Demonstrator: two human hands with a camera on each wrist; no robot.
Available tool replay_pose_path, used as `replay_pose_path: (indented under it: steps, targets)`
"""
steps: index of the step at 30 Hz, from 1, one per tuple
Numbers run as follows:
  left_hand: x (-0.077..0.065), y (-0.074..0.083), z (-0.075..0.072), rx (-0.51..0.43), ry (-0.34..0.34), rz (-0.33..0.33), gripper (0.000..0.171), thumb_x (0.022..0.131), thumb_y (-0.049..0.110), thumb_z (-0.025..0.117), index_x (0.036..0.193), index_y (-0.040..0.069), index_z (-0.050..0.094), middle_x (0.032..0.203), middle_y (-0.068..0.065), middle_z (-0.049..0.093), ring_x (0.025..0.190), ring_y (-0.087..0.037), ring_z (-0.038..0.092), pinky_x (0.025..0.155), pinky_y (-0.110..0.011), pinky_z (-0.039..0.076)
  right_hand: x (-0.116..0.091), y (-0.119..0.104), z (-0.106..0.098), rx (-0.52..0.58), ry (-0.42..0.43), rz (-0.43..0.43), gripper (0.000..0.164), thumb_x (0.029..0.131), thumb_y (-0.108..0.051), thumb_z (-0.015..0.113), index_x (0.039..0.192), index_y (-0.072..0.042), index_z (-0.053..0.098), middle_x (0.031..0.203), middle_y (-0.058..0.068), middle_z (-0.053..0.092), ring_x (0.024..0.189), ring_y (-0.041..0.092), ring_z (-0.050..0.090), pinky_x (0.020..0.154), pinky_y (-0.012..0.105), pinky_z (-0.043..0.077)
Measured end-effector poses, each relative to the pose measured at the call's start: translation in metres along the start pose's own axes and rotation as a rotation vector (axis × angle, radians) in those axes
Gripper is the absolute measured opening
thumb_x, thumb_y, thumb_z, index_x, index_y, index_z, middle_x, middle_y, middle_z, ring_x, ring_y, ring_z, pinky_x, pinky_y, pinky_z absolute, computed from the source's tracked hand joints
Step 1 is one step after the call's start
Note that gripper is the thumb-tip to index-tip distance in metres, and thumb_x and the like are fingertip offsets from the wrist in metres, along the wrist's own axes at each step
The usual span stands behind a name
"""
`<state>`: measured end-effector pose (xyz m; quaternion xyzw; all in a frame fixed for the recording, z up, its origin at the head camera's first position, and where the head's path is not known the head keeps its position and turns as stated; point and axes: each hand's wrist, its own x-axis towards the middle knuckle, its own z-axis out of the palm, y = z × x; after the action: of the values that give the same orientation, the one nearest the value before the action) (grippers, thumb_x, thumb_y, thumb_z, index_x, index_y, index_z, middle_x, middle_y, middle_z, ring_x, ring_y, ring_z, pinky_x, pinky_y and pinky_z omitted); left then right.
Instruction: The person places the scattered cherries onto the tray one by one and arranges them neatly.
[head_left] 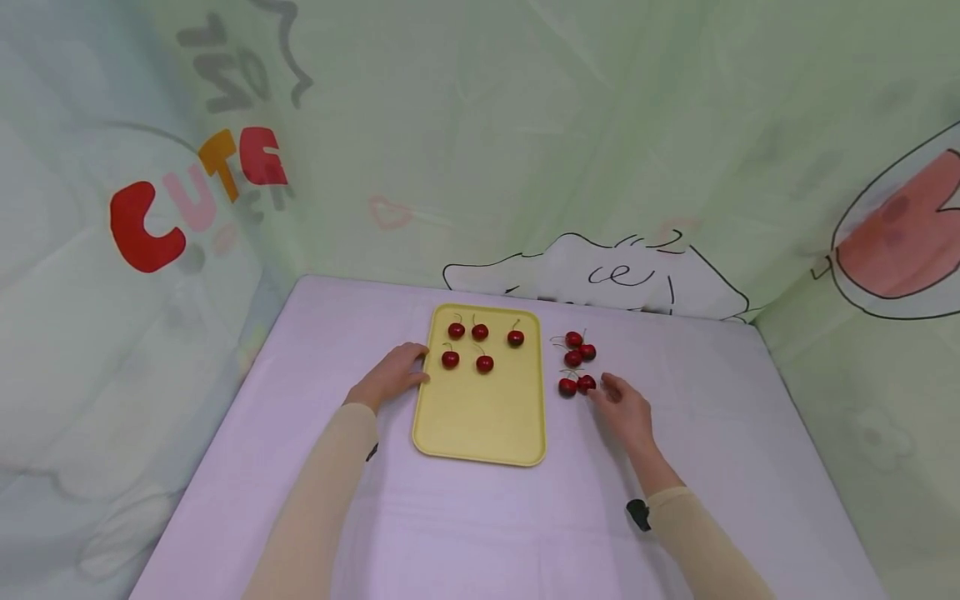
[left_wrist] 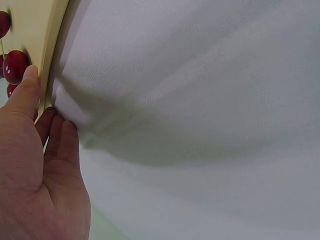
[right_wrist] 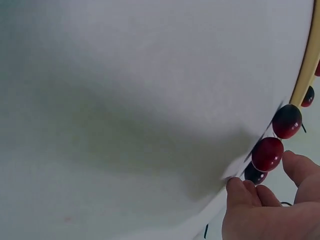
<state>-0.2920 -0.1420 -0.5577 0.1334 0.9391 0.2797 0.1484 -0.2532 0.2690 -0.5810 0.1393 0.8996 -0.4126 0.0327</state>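
A yellow tray (head_left: pixel 480 417) lies on the table with several red cherries (head_left: pixel 484 364) in its far half. My left hand (head_left: pixel 392 375) holds the tray's left rim. In the left wrist view its thumb (left_wrist: pixel 26 92) lies over the rim and the fingers are on the outer side. To the right of the tray sit more stemmed cherries (head_left: pixel 573 358) in two small clusters. Beside the nearer cluster is my right hand (head_left: pixel 624 410), thumb and fingers parted around its right-hand cherry (head_left: pixel 587 383). Whether they touch that cherry (right_wrist: pixel 267 154) I cannot tell.
A pale lilac cloth covers the table (head_left: pixel 465 533). Printed fabric walls (head_left: pixel 480 167) stand close behind and at both sides. The farther cherry cluster (head_left: pixel 588 352) lies just beyond the right hand.
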Motion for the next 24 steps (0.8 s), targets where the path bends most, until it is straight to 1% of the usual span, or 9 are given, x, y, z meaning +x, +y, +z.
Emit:
replay_pose_path:
  steps: [4, 11, 15, 19, 24]
  targets:
    - [0.001, -0.001, 0.001, 0.013, 0.000, -0.004, 0.054, 0.096, 0.021, 0.064, 0.142, 0.001, 0.044, 0.145, -0.014, 0.046, 0.137, -0.028, 0.038, 0.117, -0.039, 0.029, 0.004, 0.004, 0.005, 0.001, -0.011, -0.022, 0.057, 0.097, -0.028, 0.062, 0.146, -0.005, 0.043, 0.146, 0.018, 0.046, 0.132, 0.034, 0.046, 0.105, 0.044, 0.045]
    - [0.002, -0.002, 0.001, 0.012, 0.004, 0.007, 0.054, 0.096, 0.020, 0.065, 0.142, 0.000, 0.044, 0.145, -0.015, 0.046, 0.137, -0.029, 0.038, 0.117, -0.040, 0.029, 0.007, -0.002, 0.012, -0.023, -0.003, -0.083, 0.052, 0.096, -0.020, 0.064, 0.142, -0.003, 0.048, 0.142, 0.020, 0.050, 0.129, 0.034, 0.050, 0.104, 0.044, 0.046]
    - [0.002, -0.001, 0.002, 0.010, 0.008, 0.016, 0.054, 0.096, 0.019, 0.064, 0.142, -0.001, 0.044, 0.144, -0.016, 0.046, 0.137, -0.030, 0.039, 0.117, -0.041, 0.029, 0.008, -0.006, 0.014, -0.045, 0.003, -0.092, 0.050, 0.095, -0.018, 0.065, 0.140, -0.003, 0.051, 0.140, 0.021, 0.052, 0.127, 0.034, 0.052, 0.103, 0.044, 0.047]
    - [0.001, -0.001, 0.002, 0.013, 0.006, 0.010, 0.054, 0.096, 0.020, 0.064, 0.142, -0.001, 0.044, 0.145, -0.016, 0.046, 0.137, -0.030, 0.038, 0.117, -0.040, 0.029, 0.008, -0.006, 0.015, -0.072, 0.003, -0.102, 0.050, 0.095, -0.018, 0.065, 0.140, -0.004, 0.051, 0.139, 0.021, 0.052, 0.126, 0.034, 0.052, 0.103, 0.044, 0.047]
    - [0.001, -0.001, 0.001, 0.017, 0.002, -0.001, 0.055, 0.096, 0.021, 0.064, 0.143, 0.001, 0.043, 0.146, -0.015, 0.045, 0.138, -0.029, 0.037, 0.118, -0.039, 0.028, 0.008, -0.007, 0.015, -0.062, 0.009, -0.121, 0.049, 0.094, -0.015, 0.065, 0.140, -0.002, 0.051, 0.139, 0.023, 0.052, 0.126, 0.035, 0.052, 0.102, 0.044, 0.047]
